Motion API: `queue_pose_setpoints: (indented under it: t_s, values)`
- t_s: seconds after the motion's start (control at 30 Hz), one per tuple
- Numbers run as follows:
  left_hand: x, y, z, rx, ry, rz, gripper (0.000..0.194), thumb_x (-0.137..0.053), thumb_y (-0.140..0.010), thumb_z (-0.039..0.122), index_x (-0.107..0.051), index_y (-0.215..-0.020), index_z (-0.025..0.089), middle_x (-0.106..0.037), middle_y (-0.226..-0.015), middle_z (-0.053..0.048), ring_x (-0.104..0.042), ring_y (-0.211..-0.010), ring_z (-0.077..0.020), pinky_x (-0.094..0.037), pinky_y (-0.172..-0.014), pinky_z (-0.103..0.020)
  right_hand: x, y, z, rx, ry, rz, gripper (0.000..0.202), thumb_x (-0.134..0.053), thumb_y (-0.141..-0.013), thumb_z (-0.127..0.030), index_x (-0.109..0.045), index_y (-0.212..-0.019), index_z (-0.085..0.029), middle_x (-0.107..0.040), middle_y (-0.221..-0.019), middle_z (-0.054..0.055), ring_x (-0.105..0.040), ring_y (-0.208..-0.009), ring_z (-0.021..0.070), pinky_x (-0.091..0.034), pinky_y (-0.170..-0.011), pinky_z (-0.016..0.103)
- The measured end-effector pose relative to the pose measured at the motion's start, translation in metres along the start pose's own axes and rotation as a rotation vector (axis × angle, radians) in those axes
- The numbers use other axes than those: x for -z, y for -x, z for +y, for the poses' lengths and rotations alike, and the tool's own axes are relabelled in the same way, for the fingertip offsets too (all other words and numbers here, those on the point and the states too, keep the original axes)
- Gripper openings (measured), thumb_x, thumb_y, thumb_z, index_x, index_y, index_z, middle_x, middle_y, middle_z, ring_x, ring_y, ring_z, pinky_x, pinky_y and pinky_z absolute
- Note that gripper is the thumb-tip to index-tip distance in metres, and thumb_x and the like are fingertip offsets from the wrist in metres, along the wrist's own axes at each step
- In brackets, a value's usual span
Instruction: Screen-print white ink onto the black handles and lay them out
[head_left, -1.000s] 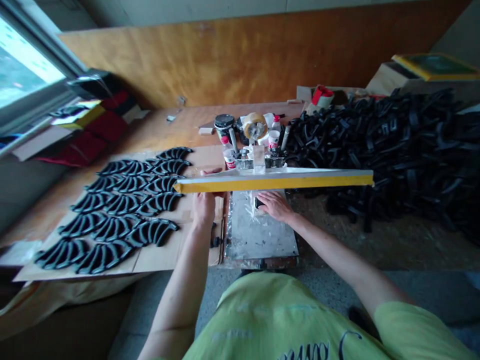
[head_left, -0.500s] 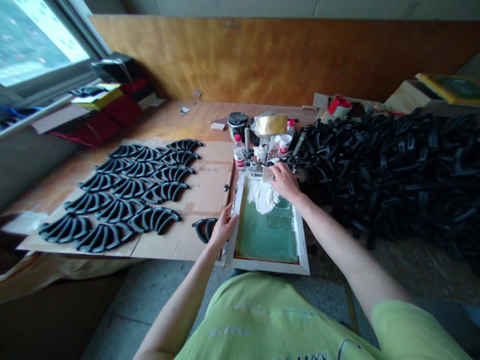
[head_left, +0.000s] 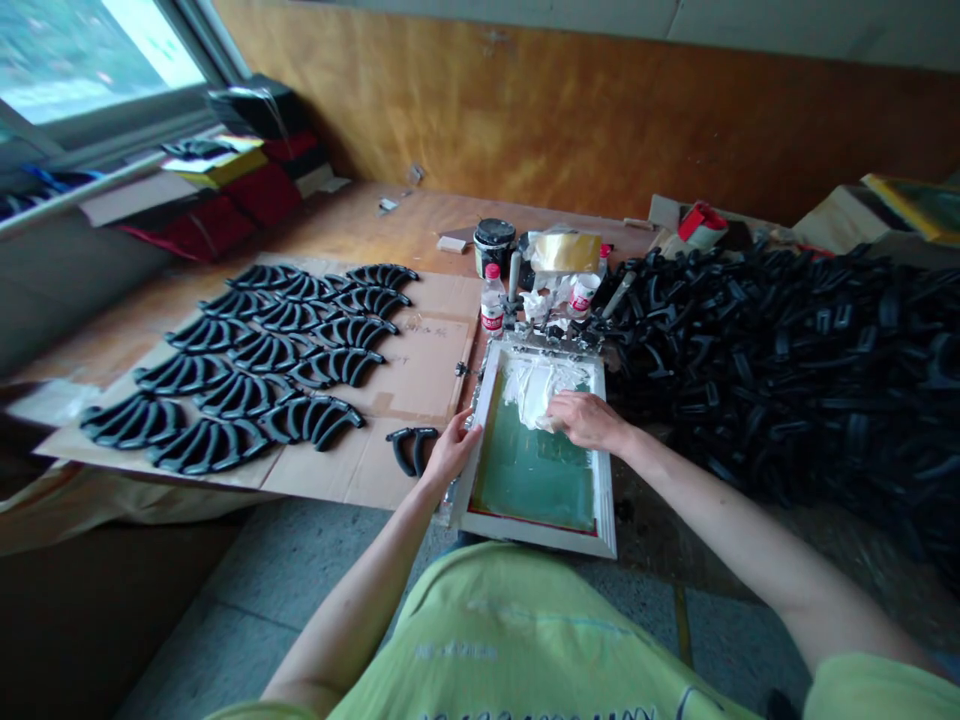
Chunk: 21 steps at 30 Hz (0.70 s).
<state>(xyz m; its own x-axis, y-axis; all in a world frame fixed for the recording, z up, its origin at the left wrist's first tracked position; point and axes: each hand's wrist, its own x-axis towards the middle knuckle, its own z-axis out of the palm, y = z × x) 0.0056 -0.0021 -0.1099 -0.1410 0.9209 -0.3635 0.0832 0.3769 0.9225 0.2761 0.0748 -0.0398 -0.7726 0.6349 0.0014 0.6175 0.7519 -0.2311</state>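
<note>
White-railed printing screen [head_left: 604, 500] is lying flat at lower centre, no longer raised, presenting its white paste [head_left: 529, 395].

"Hands?"

"Right hand [head_left: 589, 418] is sliding down, pinching narrowly, contents hidden; left hand [head_left: 452, 448] is touching the left rail, grip unclear."

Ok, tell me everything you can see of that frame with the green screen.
The frame is an off-white rectangle, material unclear, around a green screen with a reddish line along its near edge. White paste is smeared over the screen's far part. It lies roughly flat, right of the cardboard, its far end by metal fittings. The left hand touches its left side; the right hand is at the paste's edge.
</note>
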Motion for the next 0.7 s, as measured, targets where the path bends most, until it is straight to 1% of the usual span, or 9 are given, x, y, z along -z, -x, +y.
queue_pose_setpoints:
  t_s: [0.1, 0.17, 0.27, 0.33, 0.4, 0.43, 0.57, 0.63, 0.7]
  values:
    - [0.0, 0.0, 0.001, -0.012, -0.046, -0.007, 0.063, -0.067, -0.074, 0.05, -0.057, -0.129, 0.021, -0.068, -0.077, -0.001, -0.061, -0.064, -0.0155, -0.044, -0.057, -0.023, -0.005, -0.008, 0.002, -0.119, -0.015, 0.134, 0.014, -0.055, -0.081, -0.007, -0.063, -0.083, -0.018, -0.063, -0.087, 0.006, -0.056, -0.088, 0.02, -0.042, -0.076, 0.028]
    - [0.0, 0.0, 0.003, -0.01, -0.082, -0.014, 0.064, -0.066, -0.075, 0.051, -0.056, -0.131, 0.021, -0.069, -0.077, -0.001, -0.061, -0.063, -0.0152, -0.044, -0.057, -0.023, -0.014, -0.009, -0.002, -0.134, 0.024, 0.225, 0.018, -0.052, -0.08, -0.003, -0.063, -0.085, -0.017, -0.063, -0.089, 0.008, -0.055, -0.093, 0.0219, -0.042, -0.079, 0.03]
    - [0.0, 0.001, 0.005, -0.005, -0.109, -0.018, 0.064, -0.065, -0.076, 0.052, -0.056, -0.131, 0.021, -0.069, -0.077, -0.001, -0.061, -0.062, -0.0153, -0.045, -0.057, -0.023, -0.022, 0.001, -0.008, -0.05, 0.023, 0.236, 0.018, -0.051, -0.082, -0.004, -0.064, -0.086, -0.016, -0.063, -0.09, 0.009, -0.055, -0.094, 0.0225, -0.044, -0.081, 0.031]
    - [0.0, 0.002, 0.007, 0.0, -0.101, -0.02, 0.064, -0.065, -0.075, 0.053, -0.056, -0.13, 0.021, -0.069, -0.077, -0.001, -0.061, -0.062, -0.0156, -0.045, -0.056, -0.024, -0.019, 0.003, -0.007, -0.03, -0.035, 0.21, 0.013, -0.055, -0.084, -0.009, -0.064, -0.088, -0.018, -0.064, -0.09, 0.007, -0.057, -0.091, 0.0213, -0.044, -0.079, 0.03]
    - [0.001, 0.005, 0.012, 0.009, -0.074, -0.039, 0.066, -0.065, -0.075, 0.055, -0.055, -0.131, 0.021, -0.069, -0.078, -0.002, -0.061, -0.062, -0.0158, -0.044, -0.055, -0.024, -0.008, -0.007, 0.0, -0.097, -0.099, 0.216, 0.01, -0.062, -0.084, -0.017, -0.065, -0.093, -0.02, -0.065, -0.091, 0.005, -0.059, -0.088, 0.0203, -0.045, -0.076, 0.029]
    - [0.002, 0.007, 0.016, 0.013, -0.051, -0.057, 0.069, -0.065, -0.075, 0.056, -0.053, -0.133, 0.021, -0.069, -0.078, -0.002, -0.061, -0.061, -0.0159, -0.044, -0.054, -0.024, -0.001, -0.015, 0.005, -0.159, -0.122, 0.234, 0.016, -0.065, -0.082, -0.02, -0.065, -0.098, -0.021, -0.066, -0.093, 0.005, -0.061, -0.087, 0.0202, -0.045, -0.075, 0.029]
    - [0.01, 0.016, 0.046, -0.017, 0.035, -0.125, 0.075, -0.064, -0.075, 0.06, -0.049, -0.137, 0.019, -0.068, -0.077, -0.001, -0.059, -0.062, -0.0152, -0.042, -0.054, -0.023, 0.032, -0.054, 0.03, -0.409, -0.08, 0.299, 0.058, -0.074, -0.076, -0.027, -0.053, -0.13, -0.028, -0.067, -0.105, 0.005, -0.063, -0.09, 0.0233, -0.046, -0.076, 0.031]
    - [0.013, 0.02, 0.066, -0.084, 0.06, -0.112, 0.07, -0.059, -0.078, 0.063, -0.056, -0.131, 0.018, -0.069, -0.083, -0.002, -0.061, -0.069, -0.0156, -0.044, -0.058, -0.023, 0.049, -0.058, 0.045, -0.485, -0.02, 0.362, 0.067, -0.073, -0.076, -0.032, -0.048, -0.137, -0.03, -0.066, -0.108, 0.007, -0.063, -0.092, 0.0254, -0.047, -0.077, 0.033]
    - [0.014, 0.02, 0.088, -0.163, 0.091, -0.09, 0.063, -0.055, -0.081, 0.065, -0.065, -0.119, 0.017, -0.07, -0.095, -0.004, -0.062, -0.079, -0.0173, -0.047, -0.066, -0.024, 0.061, -0.046, 0.063, -0.552, -0.001, 0.505, 0.06, -0.067, -0.081, -0.036, -0.048, -0.137, -0.027, -0.066, -0.105, 0.007, -0.063, -0.092, 0.0256, -0.047, -0.079, 0.034]
